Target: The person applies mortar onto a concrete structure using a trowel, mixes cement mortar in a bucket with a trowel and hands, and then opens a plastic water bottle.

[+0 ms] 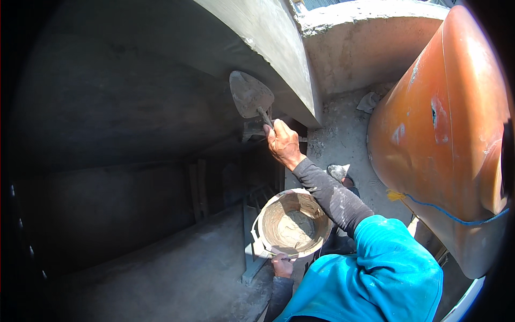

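My right hand (284,143) is closed around the handle of a pointed trowel (249,95). The trowel's grey, mortar-coated blade is raised near the lower edge of a grey plastered wall (279,45). Lower down, my left hand (281,265) grips the near rim of a bucket (271,219); its fingers are partly hidden by the rim. Wet grey mortar (296,227) lies in the bottom of the bucket, and dried mortar coats its inner wall. My right forearm passes over the bucket's far right side.
A large orange plastic tank (437,123) with a blue rope (456,217) stands at the right. Behind it curves a low plastered wall (370,53). A grey metal frame (251,263) stands left of the bucket. The left side is a dark, shaded space. A foot shows on the concrete floor (343,129).
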{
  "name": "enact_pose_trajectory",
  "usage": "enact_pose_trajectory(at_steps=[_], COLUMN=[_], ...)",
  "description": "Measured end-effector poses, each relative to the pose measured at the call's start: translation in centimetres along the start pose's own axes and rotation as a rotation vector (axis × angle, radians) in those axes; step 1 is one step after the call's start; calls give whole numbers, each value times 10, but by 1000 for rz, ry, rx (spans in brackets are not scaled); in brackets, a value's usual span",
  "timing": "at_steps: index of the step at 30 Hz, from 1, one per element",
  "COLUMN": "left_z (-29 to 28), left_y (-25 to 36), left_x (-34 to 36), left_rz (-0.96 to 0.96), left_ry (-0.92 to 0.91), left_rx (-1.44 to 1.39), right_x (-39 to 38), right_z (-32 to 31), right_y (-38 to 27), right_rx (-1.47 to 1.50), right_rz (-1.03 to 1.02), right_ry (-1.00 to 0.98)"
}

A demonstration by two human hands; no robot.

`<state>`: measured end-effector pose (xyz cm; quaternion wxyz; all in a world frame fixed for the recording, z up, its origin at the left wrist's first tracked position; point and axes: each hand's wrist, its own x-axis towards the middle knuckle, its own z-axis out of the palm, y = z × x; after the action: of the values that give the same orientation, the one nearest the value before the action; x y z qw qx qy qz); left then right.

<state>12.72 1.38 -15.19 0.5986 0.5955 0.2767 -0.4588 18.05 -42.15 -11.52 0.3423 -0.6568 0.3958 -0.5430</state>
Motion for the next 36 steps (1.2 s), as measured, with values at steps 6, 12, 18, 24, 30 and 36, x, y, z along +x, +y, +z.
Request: enact_pose_trajectory(at_steps=[6,12,18,24,30,36], left_z=[-7,7,-4,-14,8,-29], left_y=[-3,-4,-11,-20,-13,-26], left_x=[8,1,7,8,-1,22], left_rz=[-15,52,124,384,619,697], left_ry=[29,-13,51,15,-53,-88], left_rx=[-45,-22,45,465,742,908], right_x=[27,7,17,51,66,67], right_z=[-9,-15,-64,-120,-127,-139], right_y=[-6,3,-6,12,19,18], right_rx=[38,26,525,433,425,389], right_rz=[-32,-12,378,391,445,556], right_ry=[133,-85,-178,-408,-560,-522])
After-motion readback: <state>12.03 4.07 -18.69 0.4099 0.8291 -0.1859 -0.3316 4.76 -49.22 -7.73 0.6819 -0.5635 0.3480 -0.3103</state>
